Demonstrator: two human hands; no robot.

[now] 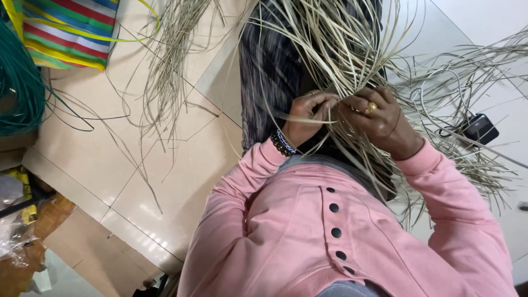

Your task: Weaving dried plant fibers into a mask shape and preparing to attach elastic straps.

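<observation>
A loose bundle of pale straw-like strips [330, 38] fans out in front of me over my dark striped lap. My left hand [308, 115], with a beaded bracelet at the wrist, pinches several of the strips between its curled fingers. Close beside it on the right, my right hand [382, 118], wearing a gold ring, grips the same strips where they cross. Both hands nearly touch at the middle of the bundle. My pink buttoned top fills the lower part of the view.
More pale strips [165, 71] lie on the beige tiled floor [143, 165] at the left. A coil of green cord [19, 82] and a striped woven bag [71, 30] sit at the top left. A small black box [479, 127] lies among strips at the right.
</observation>
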